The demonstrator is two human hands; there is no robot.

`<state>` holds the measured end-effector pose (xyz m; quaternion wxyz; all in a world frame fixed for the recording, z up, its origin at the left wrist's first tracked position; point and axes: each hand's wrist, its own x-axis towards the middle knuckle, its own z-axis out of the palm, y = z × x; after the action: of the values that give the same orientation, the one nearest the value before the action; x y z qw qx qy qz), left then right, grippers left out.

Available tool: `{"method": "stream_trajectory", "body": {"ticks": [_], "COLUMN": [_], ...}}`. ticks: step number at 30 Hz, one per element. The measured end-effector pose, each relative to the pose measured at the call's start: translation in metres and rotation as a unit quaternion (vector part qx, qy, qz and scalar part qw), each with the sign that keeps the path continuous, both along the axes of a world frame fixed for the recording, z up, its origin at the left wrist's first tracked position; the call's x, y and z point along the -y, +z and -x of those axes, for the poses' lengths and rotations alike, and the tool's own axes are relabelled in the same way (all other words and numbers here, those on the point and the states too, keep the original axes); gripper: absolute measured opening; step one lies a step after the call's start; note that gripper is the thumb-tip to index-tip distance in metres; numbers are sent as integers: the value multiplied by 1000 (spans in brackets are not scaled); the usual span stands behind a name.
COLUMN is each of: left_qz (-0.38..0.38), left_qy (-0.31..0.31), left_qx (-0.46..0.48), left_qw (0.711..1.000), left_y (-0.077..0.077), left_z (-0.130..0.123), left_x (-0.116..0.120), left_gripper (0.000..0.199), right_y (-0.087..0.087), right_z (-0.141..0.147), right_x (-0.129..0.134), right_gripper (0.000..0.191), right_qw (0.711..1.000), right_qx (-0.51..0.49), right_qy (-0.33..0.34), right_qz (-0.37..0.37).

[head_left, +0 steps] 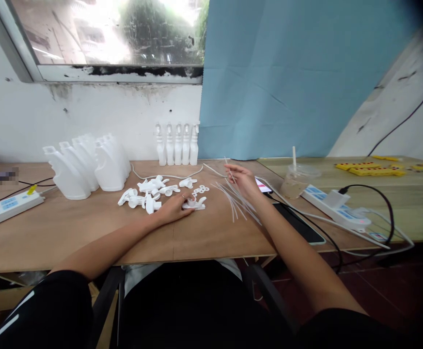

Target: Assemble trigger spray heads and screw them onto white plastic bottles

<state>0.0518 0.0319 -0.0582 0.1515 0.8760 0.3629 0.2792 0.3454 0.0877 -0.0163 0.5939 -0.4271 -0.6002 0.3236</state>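
Note:
My left hand (175,208) is closed on a white trigger spray head (195,204), which lies low over the table. Raised a little above the table, my right hand (243,182) pinches a thin white dip tube (230,169) that points up and away. Beneath that hand spreads a loose bunch of dip tubes (233,206). Several more spray heads (149,194) are heaped to the left of my left hand. Small white ring gaskets (201,189) lie just beyond its fingers.
Open white bottles (73,172) stand at the left rear. Several bottles with spray heads (178,145) line the wall. Rightward are a drink cup with a straw (293,182), a power strip (336,208), a dark tablet (298,223), a phone (262,185) and trailing cables. Another power strip (9,211) lies left.

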Motion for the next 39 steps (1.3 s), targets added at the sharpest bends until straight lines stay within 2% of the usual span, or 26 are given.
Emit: {"method": "stream_trajectory", "body": {"ticks": [3,5,9,15,18,21,26,33,39], "left_qz": [24,42,46,35,26,25,40,36,38], "left_qy": [21,28,12,-15,-35,-43,-35,-38,-46], "left_qx": [27,42,58,68,64,67,59,60,65], "left_qw": [999,998,997,997,997,996,997,997,996], "left_y": [-4,-6,-9,-4,0,2,2,5,3], "left_z": [-2,-3,-5,-6,-7,-7,-8,-8,-8], "left_x": [-1,-2,-4,0,3,5,6,8,7], "left_gripper": [45,52,47,47,42,41,45,42,41], "right_y": [6,5,-5,-16,-17,-17,-17,-14,-16], "right_z": [4,9,31,78,91,93,90,91,90], "right_x": [3,6,14,40,50,54,55,57,54], "right_gripper": [36,34,33,35,31,30,30,34,32], "right_qw": [985,982,994,984,975,971,971,962,964], "right_qx": [-137,-155,-82,46,107,142,127,185,171], "right_qy": [100,103,70,170,183,176,188,181,189], "right_qz": [34,45,24,-33,-61,-73,-69,-85,-73]}}
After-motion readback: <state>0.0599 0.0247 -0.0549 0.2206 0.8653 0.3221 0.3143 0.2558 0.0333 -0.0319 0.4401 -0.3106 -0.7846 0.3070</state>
